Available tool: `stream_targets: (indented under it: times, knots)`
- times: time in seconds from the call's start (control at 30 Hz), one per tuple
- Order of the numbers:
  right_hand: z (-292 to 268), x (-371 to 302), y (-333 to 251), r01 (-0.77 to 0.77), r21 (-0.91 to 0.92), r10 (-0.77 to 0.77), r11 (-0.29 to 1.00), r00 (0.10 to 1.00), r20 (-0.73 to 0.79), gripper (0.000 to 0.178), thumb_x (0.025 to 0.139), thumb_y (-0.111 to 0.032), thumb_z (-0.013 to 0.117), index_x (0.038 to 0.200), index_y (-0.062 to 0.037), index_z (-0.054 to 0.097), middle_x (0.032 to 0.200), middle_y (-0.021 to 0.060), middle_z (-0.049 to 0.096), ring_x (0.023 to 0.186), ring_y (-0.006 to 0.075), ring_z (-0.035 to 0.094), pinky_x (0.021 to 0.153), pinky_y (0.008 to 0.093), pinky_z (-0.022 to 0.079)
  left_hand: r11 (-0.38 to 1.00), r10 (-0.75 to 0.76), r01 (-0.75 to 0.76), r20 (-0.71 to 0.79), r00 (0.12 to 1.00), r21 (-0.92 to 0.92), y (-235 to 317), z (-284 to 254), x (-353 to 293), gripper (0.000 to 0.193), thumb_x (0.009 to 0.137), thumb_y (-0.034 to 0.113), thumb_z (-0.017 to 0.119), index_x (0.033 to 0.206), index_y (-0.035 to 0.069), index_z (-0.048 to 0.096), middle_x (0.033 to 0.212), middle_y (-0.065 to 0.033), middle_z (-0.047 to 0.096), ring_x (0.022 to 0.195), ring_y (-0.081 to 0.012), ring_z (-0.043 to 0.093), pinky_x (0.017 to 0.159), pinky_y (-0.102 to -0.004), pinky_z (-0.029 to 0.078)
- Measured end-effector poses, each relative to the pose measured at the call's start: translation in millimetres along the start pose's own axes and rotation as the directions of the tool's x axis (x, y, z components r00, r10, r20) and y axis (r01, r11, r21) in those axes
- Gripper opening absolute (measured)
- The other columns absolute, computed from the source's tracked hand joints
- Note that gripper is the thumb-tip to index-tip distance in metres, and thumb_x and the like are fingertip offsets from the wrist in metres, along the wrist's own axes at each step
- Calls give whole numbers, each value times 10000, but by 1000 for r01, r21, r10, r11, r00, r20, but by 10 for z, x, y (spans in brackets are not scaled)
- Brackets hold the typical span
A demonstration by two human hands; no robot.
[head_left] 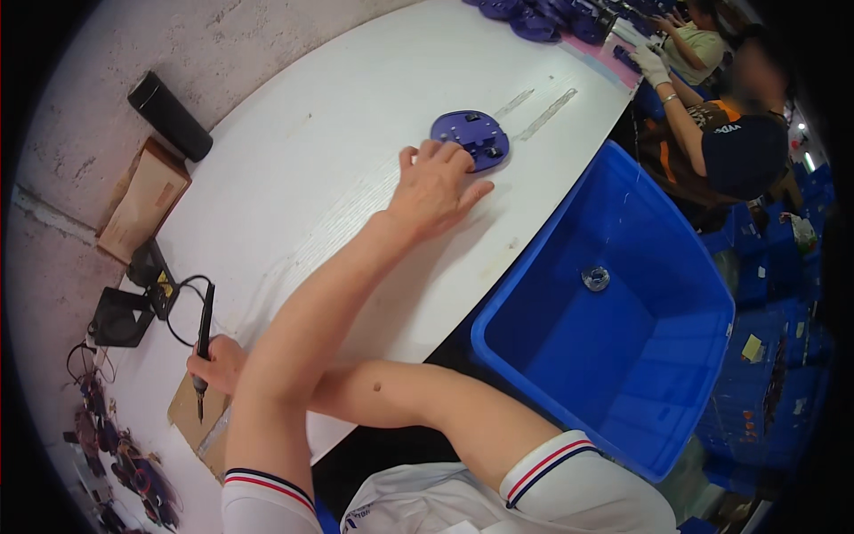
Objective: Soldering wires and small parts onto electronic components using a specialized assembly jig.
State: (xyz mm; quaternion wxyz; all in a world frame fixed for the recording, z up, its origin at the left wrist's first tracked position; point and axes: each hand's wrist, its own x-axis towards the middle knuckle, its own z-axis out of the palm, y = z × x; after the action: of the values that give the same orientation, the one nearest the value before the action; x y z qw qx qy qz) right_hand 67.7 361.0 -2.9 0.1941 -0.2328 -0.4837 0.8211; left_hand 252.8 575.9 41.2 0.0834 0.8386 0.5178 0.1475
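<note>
Black cylinder (171,116), brown box (145,203) near wall (98,62); blue bin (569,343) beside table (298,142).

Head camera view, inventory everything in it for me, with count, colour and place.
Table: one, white, centre
Round part: one, purple, upper middle of table
Purple parts: several, purple, table's far end
Soldering iron: one, black, left
Stand: one, black, left
Cylinder: one, black, by the wall
Box: one, brown, beside cylinder
Cardboard: brown, lower left, count unclear
Wall: one, pale, upper left
Bin: one, blue, right
Crates: several, blue, far right
Co-workers: at least two, mixed clothing, upper right
Sleeves: two, white with stripes, bottom
Left hand: one, bare, at the round part
Right hand: one, bare, holding the soldering iron
</note>
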Motion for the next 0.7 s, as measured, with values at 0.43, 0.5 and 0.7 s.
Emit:
stream_targets:
  times: [0.43,0.5,0.7]
  knots:
    - [-6,-289,-361,146,137,-143,980,989,-31,189,768,-174,585,666,-20,624,607,30,554,570,119,447,545,234,385,805,-558,592,-382,737,-33,-144,26,-321,654,702,415,717,1230,78,528,1196,-264,420,1075,-398,390,956,-462,299]
    - [14,-279,-307,72,163,-63,984,996,-59,181,767,-191,600,666,-41,614,565,19,498,510,109,407,473,242,339,878,-476,464,-119,871,-121,-49,-114,-571,582,635,355,762,1145,125,604,1107,-212,489,1033,-360,429,916,-452,350]
    - [-214,-251,-459,61,251,-19,966,986,-166,195,779,-229,648,690,-55,640,471,-10,384,382,86,312,361,232,218,937,-112,-37,-398,910,-348,704,-770,-2156,626,549,296,797,1116,100,619,1198,-211,472,1073,-377,465,930,-448,388]
